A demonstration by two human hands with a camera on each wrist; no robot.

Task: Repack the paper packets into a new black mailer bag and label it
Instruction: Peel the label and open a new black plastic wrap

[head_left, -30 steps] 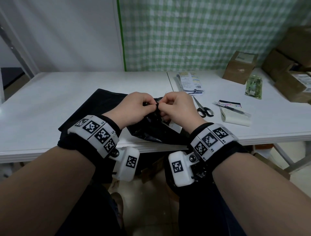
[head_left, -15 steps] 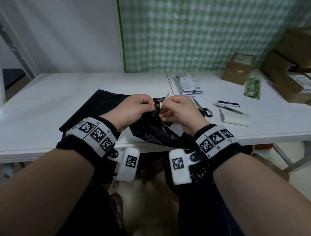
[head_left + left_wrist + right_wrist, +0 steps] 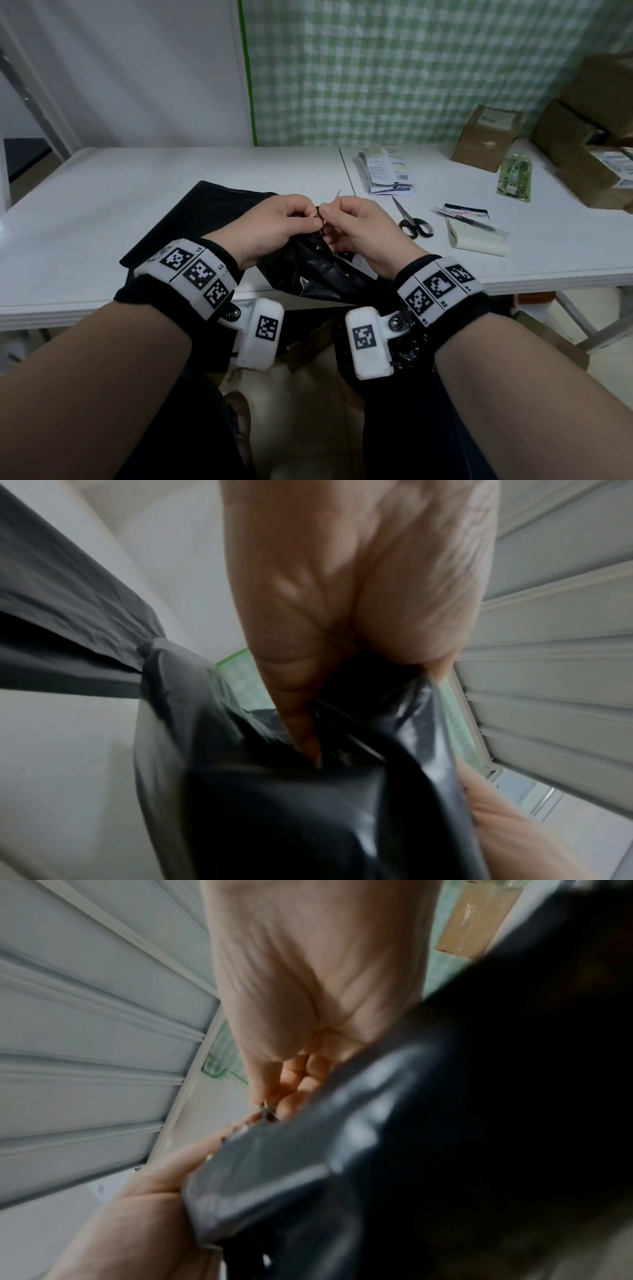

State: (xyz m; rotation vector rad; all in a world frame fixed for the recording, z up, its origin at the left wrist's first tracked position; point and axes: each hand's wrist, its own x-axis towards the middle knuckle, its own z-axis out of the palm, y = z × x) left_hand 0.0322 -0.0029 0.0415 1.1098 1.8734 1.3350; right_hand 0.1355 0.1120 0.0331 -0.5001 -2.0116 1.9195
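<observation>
Pinching the crumpled top edge of a glossy black plastic mailer bag (image 3: 318,270), the left hand (image 3: 270,226) and the right hand (image 3: 363,229) meet knuckle to knuckle above the near edge of the white table (image 3: 102,205), fingers curled tight on the film. The bag hangs from that grip down past the table edge toward the lap. Farther right lie a stack of printed paper packets (image 3: 387,169), black-handled scissors (image 3: 412,221) and a flat black sheet (image 3: 191,219) under the left wrist.

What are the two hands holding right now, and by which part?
Both the left hand and right hand pinch the black mailer bag at its bunched top edge, fingertips meeting there; the rest hangs over the table edge.
</observation>
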